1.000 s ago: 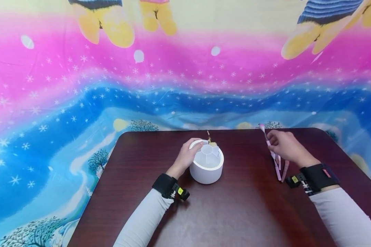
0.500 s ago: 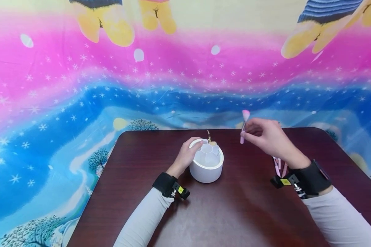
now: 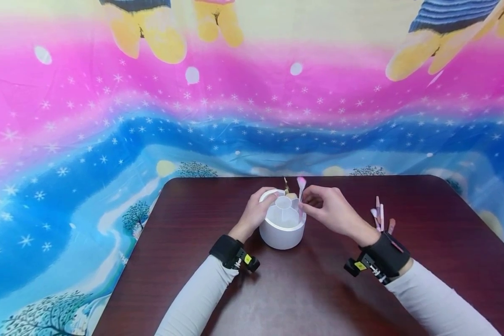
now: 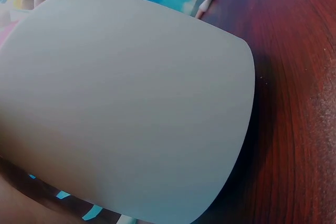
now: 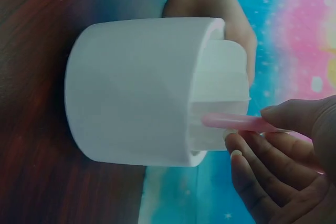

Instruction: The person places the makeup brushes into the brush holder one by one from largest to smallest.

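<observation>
Two hands meet at a round white pot, upright on a dark wooden table. Reading the pot as a clock face from the wearer's side, the left hand grips it at 10 o'clock, thumb over the rim. At 2 o'clock, the right hand pinches a pink brush between thumb and fingers, bristles up, handle pointing down at the pot's mouth; how deep it reaches cannot be told. This step probably goes best with the brush near upright, lowered gently between the dividers rather than onto their edges, the left hand steadying the pot. Inside, those thin pale dividers spread from a round middle cup. Something gold-coloured sticks up at 12 o'clock, perhaps inside the far rim. Well apart, at 3 o'clock, loose brushes lie clustered, partly hidden by a black wrist strap.
</observation>
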A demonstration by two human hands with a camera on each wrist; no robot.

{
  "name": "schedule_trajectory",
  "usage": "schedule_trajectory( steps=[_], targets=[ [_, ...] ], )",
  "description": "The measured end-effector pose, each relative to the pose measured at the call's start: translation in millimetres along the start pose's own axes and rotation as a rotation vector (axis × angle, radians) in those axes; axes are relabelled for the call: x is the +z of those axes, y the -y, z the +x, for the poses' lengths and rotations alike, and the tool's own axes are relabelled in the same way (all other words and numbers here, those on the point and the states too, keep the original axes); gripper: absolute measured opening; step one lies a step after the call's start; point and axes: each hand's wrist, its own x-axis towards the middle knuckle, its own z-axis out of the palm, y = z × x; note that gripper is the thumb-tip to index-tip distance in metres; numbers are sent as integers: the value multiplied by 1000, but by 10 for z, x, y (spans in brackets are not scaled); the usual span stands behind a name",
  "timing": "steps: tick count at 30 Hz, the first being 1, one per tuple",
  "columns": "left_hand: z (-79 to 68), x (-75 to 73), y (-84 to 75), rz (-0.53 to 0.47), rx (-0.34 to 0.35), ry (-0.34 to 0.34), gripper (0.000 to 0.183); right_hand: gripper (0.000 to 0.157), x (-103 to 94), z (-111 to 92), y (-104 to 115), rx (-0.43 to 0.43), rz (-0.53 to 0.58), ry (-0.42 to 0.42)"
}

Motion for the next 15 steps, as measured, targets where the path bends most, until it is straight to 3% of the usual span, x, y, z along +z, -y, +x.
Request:
schedule_trajectory(
  steps=[4, 10, 15],
  targets=[
    [-6, 12, -18, 3, -3, -6, 32, 9, -25, -33, -29, 3, -8, 22],
    [156, 31, 268, -4, -7, -13, 34, 10, -266, -86, -110, 25, -89, -24],
    [196, 39, 333, 4, 15, -19, 33, 11, -536, -219, -335, 96, -182, -55]
  ],
)
